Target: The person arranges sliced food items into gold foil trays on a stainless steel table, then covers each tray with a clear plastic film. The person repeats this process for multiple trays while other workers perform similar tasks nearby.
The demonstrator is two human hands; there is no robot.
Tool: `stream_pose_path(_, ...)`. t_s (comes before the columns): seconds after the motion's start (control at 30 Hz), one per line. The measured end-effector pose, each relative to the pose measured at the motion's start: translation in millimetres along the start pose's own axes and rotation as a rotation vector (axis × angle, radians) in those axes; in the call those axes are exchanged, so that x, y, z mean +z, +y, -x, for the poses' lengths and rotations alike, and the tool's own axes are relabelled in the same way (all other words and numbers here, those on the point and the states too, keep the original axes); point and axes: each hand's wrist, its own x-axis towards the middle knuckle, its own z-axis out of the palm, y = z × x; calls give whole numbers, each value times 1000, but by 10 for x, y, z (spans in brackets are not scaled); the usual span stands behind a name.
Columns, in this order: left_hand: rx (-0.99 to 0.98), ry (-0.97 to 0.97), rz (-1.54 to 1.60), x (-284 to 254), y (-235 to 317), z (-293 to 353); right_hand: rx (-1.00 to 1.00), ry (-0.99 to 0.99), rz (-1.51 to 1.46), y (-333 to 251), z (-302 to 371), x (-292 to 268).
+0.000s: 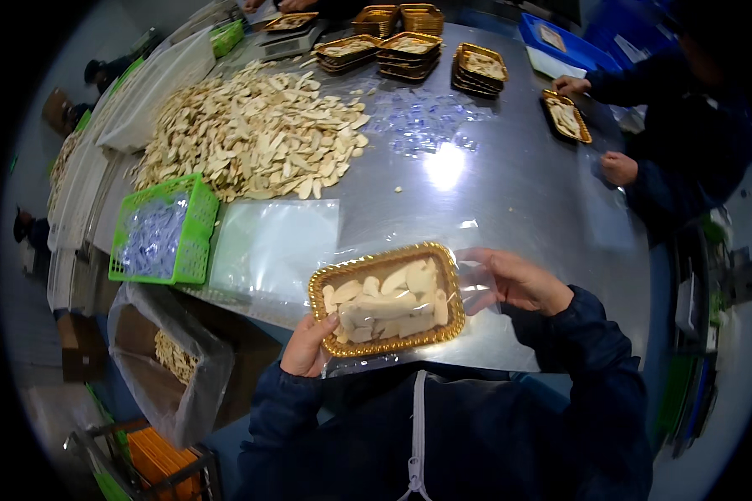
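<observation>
A gold tray (452, 301) of pale, cream-coloured slices (384, 305) sits inside a clear plastic bag (476, 286), slightly tilted, just above the table's near edge. My left hand (307, 346) grips the bagged tray at its lower left corner, thumb on top. At the other end, my right hand (522, 282) has its fingers closed on the loose end of the bag. A stack of flat clear bags (276, 238) lies to the left of the tray. Beyond it spreads a large heap of the same slices (251, 134).
A green basket (196, 238) of small clear sachets stands at the table's left edge. Loose sachets (422, 121) lie mid-table. Stacked gold trays (480, 71) stand at the back. On the right, a co-worker's hand (572, 85) holds another tray. A lined box (167, 334) is below left.
</observation>
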Motion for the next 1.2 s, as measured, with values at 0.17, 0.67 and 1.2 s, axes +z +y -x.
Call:
stream_pose_path(0.17,-148,-75,-161,216,40,-258,186,105,15,98,304,-117)
stream_pose_path(0.67,-68,-235,-161,601,4,-869,-361,912,-124,496,1211,-879)
stream_pose_path(1.2,-32,-463,306,456,-248,-1499,-177,599,739,-1645,151,-1131)
